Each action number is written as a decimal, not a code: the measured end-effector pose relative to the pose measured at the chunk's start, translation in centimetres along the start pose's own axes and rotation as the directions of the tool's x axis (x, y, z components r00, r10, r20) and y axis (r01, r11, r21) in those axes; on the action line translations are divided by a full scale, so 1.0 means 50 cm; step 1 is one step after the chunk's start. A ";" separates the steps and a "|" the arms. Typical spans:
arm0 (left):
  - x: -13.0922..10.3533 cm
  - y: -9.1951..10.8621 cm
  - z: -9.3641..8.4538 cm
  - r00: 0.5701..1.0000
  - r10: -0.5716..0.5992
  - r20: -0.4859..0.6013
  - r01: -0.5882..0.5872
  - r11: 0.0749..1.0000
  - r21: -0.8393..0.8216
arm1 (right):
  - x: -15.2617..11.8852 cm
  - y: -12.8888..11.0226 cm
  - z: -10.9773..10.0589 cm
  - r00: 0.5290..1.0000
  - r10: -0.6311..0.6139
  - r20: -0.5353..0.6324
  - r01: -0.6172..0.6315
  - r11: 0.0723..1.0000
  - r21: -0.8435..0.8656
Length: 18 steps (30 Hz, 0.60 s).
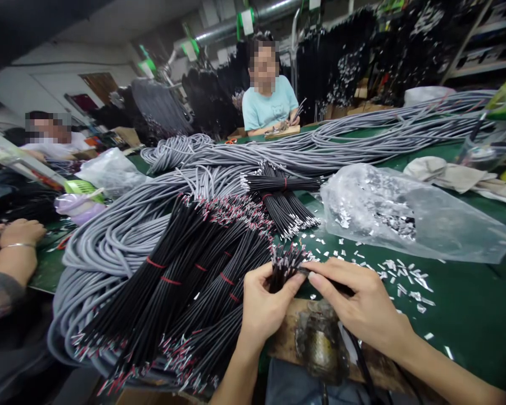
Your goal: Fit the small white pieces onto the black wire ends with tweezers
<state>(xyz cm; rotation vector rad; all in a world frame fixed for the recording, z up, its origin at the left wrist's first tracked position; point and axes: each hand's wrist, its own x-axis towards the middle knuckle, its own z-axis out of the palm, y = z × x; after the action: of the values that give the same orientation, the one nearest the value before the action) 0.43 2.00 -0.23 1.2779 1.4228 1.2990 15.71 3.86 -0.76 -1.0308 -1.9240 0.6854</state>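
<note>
My left hand (pixel 266 301) is closed around a bundle of black cables (pixel 284 269), ends upward. My right hand (pixel 356 298) pinches a dark piece, perhaps one cable's tip, against that bundle's right side. Just below sits a metal block (pixel 321 343) on a wooden board (pixel 289 332). At ten o'clock lie red-banded black bundles (pixel 194 270) over grey cables (pixel 105 225); at one o'clock, a clear bag (pixel 442 219) on the green desk (pixel 468 304). A person (pixel 270 107) sits at twelve.

The hands (pixel 265 309) partly hide the black wire bundle (pixel 280 275), and the left edge cuts off a co-worker's arm (pixel 14 263).
</note>
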 end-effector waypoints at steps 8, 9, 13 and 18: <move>-0.002 -0.003 0.004 0.999 0.010 -0.050 -0.010 1.000 0.004 | -0.001 0.002 0.001 1.000 -0.002 0.023 0.002 1.000 0.000; -0.003 -0.004 0.004 0.999 0.007 -0.051 -0.007 1.000 0.005 | -0.001 0.003 0.001 1.000 0.001 0.018 -0.001 1.000 -0.006; -0.003 -0.010 0.000 0.998 -0.048 -0.033 0.046 0.998 -0.038 | 0.000 0.005 0.002 1.000 0.018 -0.002 -0.019 1.000 -0.016; -0.006 -0.015 -0.008 0.995 -0.063 0.081 0.073 0.989 -0.130 | 0.005 0.006 -0.002 0.999 0.040 0.015 -0.040 0.998 0.039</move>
<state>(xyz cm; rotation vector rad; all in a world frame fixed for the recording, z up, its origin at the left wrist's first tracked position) -0.03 1.69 -0.91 1.1683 1.2938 1.2634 15.86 4.24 -0.84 -1.0454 -1.8992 0.7515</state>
